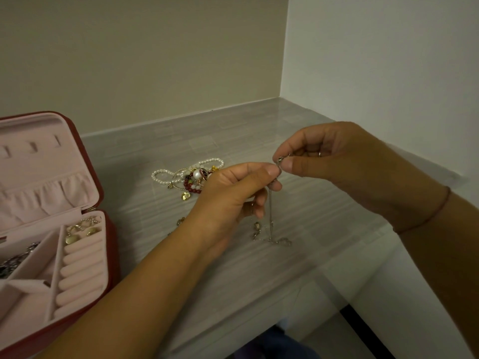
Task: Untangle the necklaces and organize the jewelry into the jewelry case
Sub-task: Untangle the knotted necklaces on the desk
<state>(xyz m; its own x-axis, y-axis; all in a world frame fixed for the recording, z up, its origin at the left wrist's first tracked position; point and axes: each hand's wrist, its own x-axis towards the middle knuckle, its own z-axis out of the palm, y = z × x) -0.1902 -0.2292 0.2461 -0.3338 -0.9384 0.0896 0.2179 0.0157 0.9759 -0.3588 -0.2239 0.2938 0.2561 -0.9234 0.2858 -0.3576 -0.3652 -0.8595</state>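
Above the grey table, my left hand point(233, 193) and my right hand point(334, 161) both pinch the top end of a thin silver chain necklace point(270, 218). The chain hangs down from my fingertips, and its lower end lies curled on the table. Behind my left hand sits a tangled pile of jewelry point(190, 177) with white pearl strands, dark red beads and small gold pieces. At the left the red jewelry case point(102, 193) stands open. Its pink lining shows ring rolls, gold earrings in a back compartment and a silver chain in the left compartment.
The grey table point(324, 229) fits into a wall corner at the back right, and its front edge runs diagonally at the lower right. A small metal piece point(180, 221) lies on the table just left of my left wrist.
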